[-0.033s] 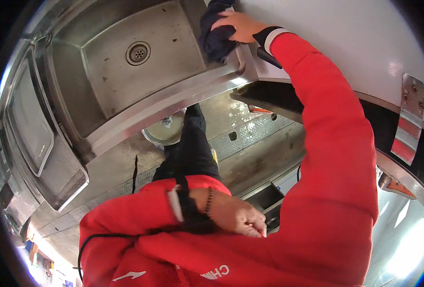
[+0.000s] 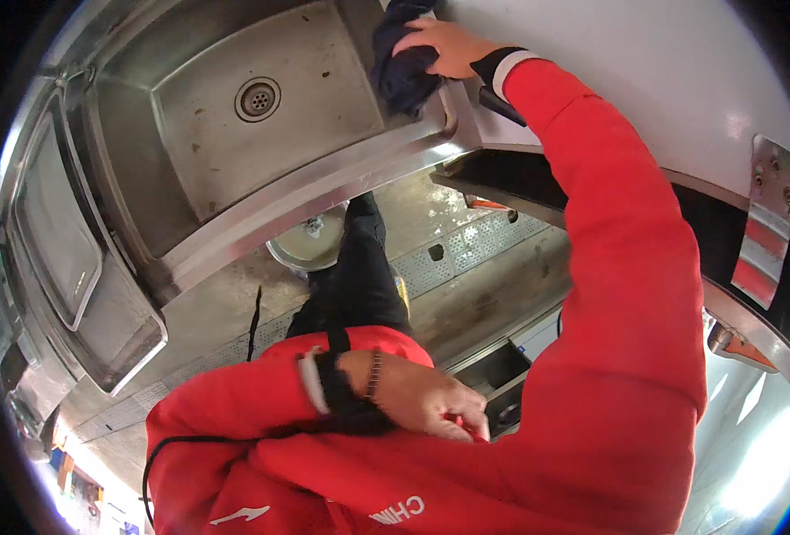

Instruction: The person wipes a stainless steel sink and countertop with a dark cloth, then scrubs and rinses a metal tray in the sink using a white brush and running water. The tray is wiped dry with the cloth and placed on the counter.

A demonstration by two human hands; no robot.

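A bunched dark navy cloth (image 2: 401, 67) lies over the right rim of the steel sink (image 2: 274, 209). My right hand (image 2: 448, 49) is closed around it, its arm stretched far forward. The basin holds a round drain (image 2: 258, 99) and a few dark specks. My left hand (image 2: 426, 401) is bent across my waist in front of the red jacket (image 2: 323, 481). Its fingers are curled, with red showing between thumb and fingers; whether they grip the fabric I cannot make out. A dark band and a beaded bracelet circle that wrist.
A white worktop (image 2: 645, 80) adjoins the sink on the right, with a metal bracket (image 2: 765, 223) at its edge. Steel trays (image 2: 60, 214) stand at the left. Below are a round basin (image 2: 310, 241) on the floor, a perforated floor strip (image 2: 466, 254) and an open drawer (image 2: 493, 370).
My left hand has shifted slightly to the left and its fingers have turned, showing more red between them. The right hand and the cloth stay almost where they were.
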